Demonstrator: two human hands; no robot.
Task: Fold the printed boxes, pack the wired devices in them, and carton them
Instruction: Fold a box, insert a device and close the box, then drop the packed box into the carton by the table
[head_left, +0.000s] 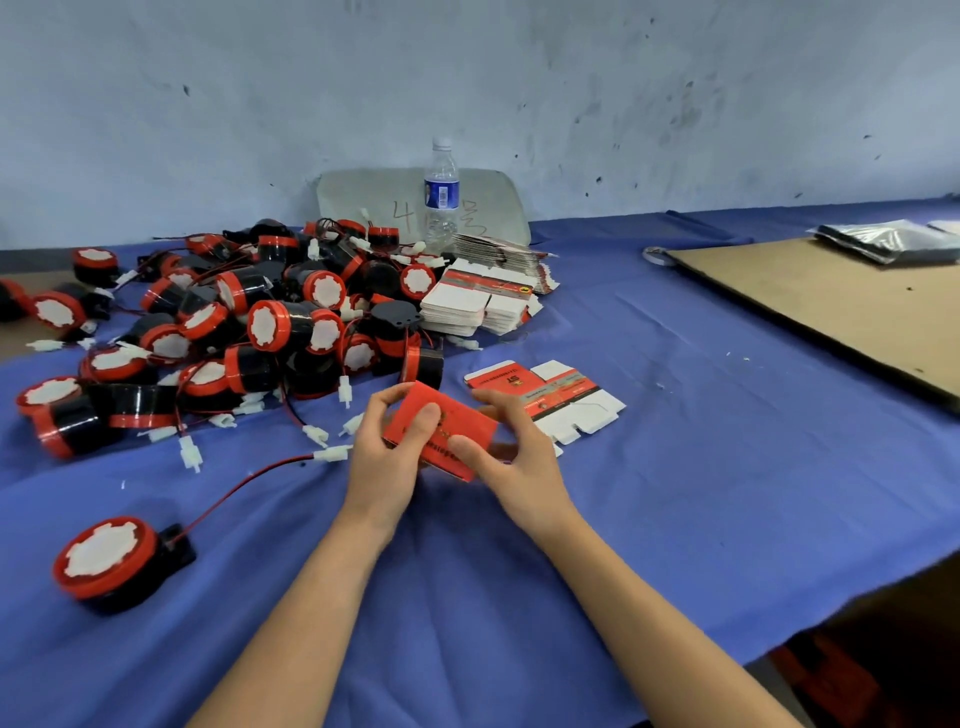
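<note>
Step in hand: forming one box.
- Red printed box (470, 423) held just above bench (701, 441), in front of device pile (249, 322).
- Left hand (379, 457) and right hand (519, 462) both grasp it, thumbs on top face, fingers curled behind.
- End flaps hidden; cannot tell whether tucked.
- Next flat blank (556, 397) lies just beside right hand; blank stack (478, 304) further back.

To do well:
- Squeeze along creases until tube is square.
- Tuck one end fully and leave other end open.
- Lone device (109, 561) sits near left: coil red lead before loading, so connector is not pinched.
</note>
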